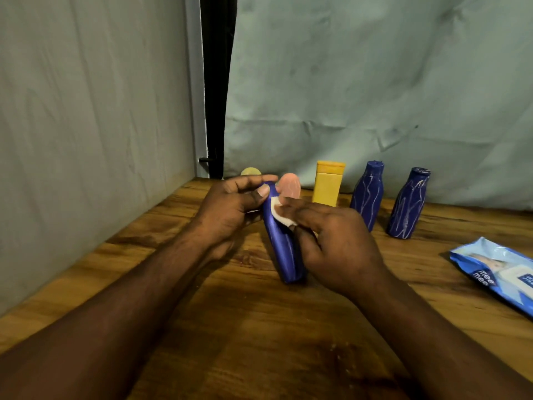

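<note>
A dark blue plastic bottle (pixel 281 249) is held tilted over the wooden table (pixel 259 327), its base low and near me, its top pointing away. My left hand (pixel 230 206) grips the bottle's upper end with thumb and fingers curled round it. My right hand (pixel 331 241) holds a small white wipe (pixel 281 216) against the bottle's upper side, fingers over it and thumb tucked against the bottle's flank. Part of the bottle is hidden behind my right hand.
Two more blue bottles (pixel 367 194) (pixel 408 203) with white streaks stand at the back right, beside a yellow bottle (pixel 327 183), a pink bottle (pixel 290 186) and a yellowish round thing (pixel 250 171). A blue pack of wipes (pixel 496 272) lies at the right edge. Cloth walls close the left and back.
</note>
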